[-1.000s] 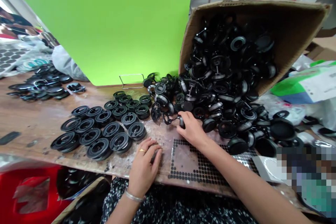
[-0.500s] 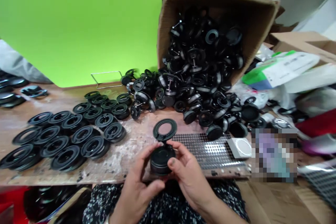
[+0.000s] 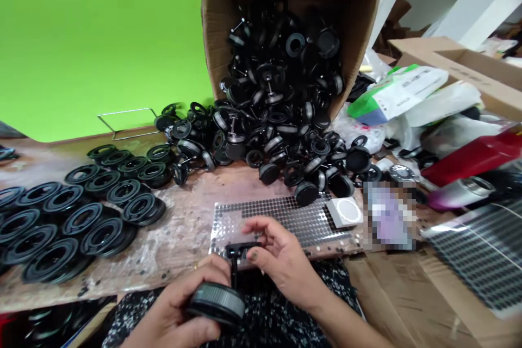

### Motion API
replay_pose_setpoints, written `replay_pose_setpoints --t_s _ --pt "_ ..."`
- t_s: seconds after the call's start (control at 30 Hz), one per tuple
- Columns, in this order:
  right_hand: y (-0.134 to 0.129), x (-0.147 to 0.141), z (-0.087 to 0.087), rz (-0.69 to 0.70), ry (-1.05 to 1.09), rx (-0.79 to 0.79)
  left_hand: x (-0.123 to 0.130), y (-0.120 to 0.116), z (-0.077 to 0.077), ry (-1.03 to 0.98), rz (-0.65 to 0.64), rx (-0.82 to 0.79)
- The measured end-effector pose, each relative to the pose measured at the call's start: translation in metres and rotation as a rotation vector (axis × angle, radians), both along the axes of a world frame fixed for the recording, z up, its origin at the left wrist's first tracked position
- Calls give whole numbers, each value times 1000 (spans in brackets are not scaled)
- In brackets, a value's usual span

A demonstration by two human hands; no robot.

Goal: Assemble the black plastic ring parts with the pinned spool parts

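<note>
Left hand (image 3: 171, 318) runs off the bottom edge, so the wrist and most of the palm are gone, and its fingers cover the near side of the ribbed black cap (image 3: 217, 302). Right hand (image 3: 281, 261) hides the far end of the thin disc (image 3: 240, 248) it pinches. There's a pixelated patch (image 3: 389, 215) on the worktop (image 3: 183, 223), no idea what's under it. The rows of black rings (image 3: 61, 228) get chopped by the left edge. Deep inside the cardboard box (image 3: 220, 27) the parts just blur into one dark mass.
</note>
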State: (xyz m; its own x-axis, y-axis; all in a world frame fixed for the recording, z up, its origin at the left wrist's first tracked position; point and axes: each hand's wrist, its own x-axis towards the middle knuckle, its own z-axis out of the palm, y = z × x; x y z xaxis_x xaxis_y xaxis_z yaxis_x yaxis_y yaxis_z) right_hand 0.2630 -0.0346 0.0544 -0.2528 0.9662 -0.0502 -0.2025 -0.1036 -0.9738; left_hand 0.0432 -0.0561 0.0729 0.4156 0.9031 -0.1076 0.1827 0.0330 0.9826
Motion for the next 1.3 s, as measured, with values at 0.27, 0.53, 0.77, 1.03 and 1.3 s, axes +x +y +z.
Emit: replay_pose_setpoints --t_s 0.27,0.53,0.77,1.03,1.3 --pt "-26 -2 -18 -91 -334 134 15 -12 -12 -240 402 -309" --pt "13 25 -27 -123 -764 474 27 2 -1 -547 666 -343" --pt "42 8 -36 22 -1125 771 19 12 -6 -560 741 -285" --pt "57 3 -37 137 -1220 767 23 18 -12 -501 788 -240" --pt "56 -1 -34 141 -1227 750 25 21 -13 -459 789 -204"
